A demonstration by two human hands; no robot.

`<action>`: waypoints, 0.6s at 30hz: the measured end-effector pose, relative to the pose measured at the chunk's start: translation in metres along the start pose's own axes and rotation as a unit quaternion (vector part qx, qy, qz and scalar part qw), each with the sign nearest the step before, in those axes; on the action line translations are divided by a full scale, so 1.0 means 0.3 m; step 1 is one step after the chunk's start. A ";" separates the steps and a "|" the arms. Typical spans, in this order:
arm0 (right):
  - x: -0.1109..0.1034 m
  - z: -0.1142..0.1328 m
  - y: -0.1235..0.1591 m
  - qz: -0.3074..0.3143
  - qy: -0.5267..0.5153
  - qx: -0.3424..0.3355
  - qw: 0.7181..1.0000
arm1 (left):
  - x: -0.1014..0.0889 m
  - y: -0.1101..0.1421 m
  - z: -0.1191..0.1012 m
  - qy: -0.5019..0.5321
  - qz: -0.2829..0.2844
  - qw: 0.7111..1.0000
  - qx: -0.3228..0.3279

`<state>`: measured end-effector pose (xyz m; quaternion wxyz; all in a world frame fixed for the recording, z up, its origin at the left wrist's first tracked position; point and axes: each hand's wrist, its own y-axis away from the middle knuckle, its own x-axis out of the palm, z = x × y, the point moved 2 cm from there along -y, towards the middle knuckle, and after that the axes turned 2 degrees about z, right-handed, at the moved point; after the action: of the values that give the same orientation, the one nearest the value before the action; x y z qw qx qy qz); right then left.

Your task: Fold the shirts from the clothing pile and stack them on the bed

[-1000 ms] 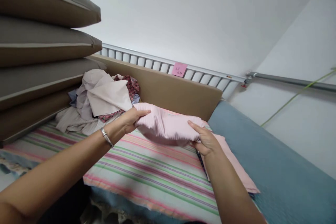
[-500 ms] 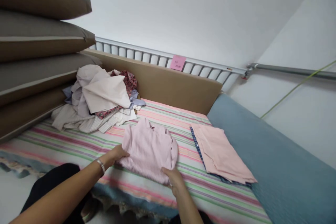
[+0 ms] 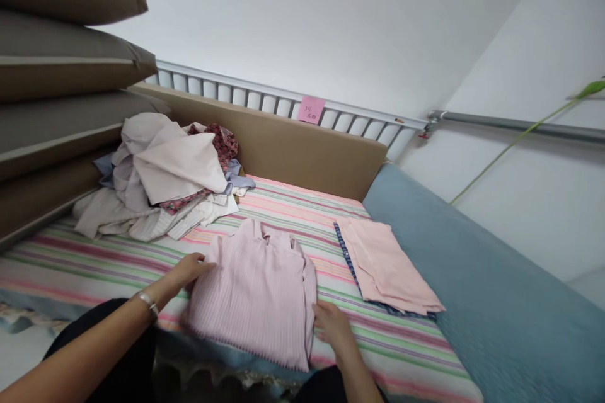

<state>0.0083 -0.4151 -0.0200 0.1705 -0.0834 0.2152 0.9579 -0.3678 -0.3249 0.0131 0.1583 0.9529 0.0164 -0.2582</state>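
A pale pink striped shirt (image 3: pixel 255 293) lies spread flat on the striped bedsheet (image 3: pixel 307 208), its collar pointing away from me. My left hand (image 3: pixel 189 266) rests on the shirt's left edge with fingers stretched out. My right hand (image 3: pixel 333 324) lies flat at the shirt's right lower edge, fingers apart. Neither hand grips the cloth. To the right lies a folded peach garment (image 3: pixel 385 264) on top of a dark checked one.
A heap of unfolded clothes (image 3: pixel 161 179) sits at the back left against stacked brown cushions (image 3: pixel 61 69). A brown headboard panel (image 3: pixel 293 148) and white railing with a pink note (image 3: pixel 311 109) run behind. A blue mattress (image 3: pixel 472 289) lies at the right.
The pink shirt came down from the air onto the sheet and now lies spread out flat. Both hands let go and rest at its sides.
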 end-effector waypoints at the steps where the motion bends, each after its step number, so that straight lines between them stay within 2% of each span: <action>1: -0.013 0.026 -0.026 -0.024 0.010 -0.019 0.999 | 0.002 -0.025 -0.010 0.005 -0.002 1.000 0.005; 4: -0.018 0.091 -0.107 -0.060 0.035 -0.067 0.995 | 0.030 -0.086 -0.026 0.024 -0.011 0.999 0.024; 9: 0.037 0.167 -0.205 -0.079 0.103 -0.097 0.987 | 0.080 -0.145 -0.047 0.077 -0.015 0.995 0.063; 14: 0.095 0.199 -0.231 -0.046 0.161 -0.082 0.982 | 0.076 -0.169 -0.093 0.104 -0.015 0.991 0.087; 18: 0.070 0.219 -0.237 -0.072 0.218 -0.066 0.971 | 0.076 -0.164 -0.110 0.125 0.002 0.990 0.071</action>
<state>0.0089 -0.3196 0.0066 0.1820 -0.3169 0.1772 0.9138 -0.3375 -0.2692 0.0143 0.0876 0.9865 0.0157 -0.1372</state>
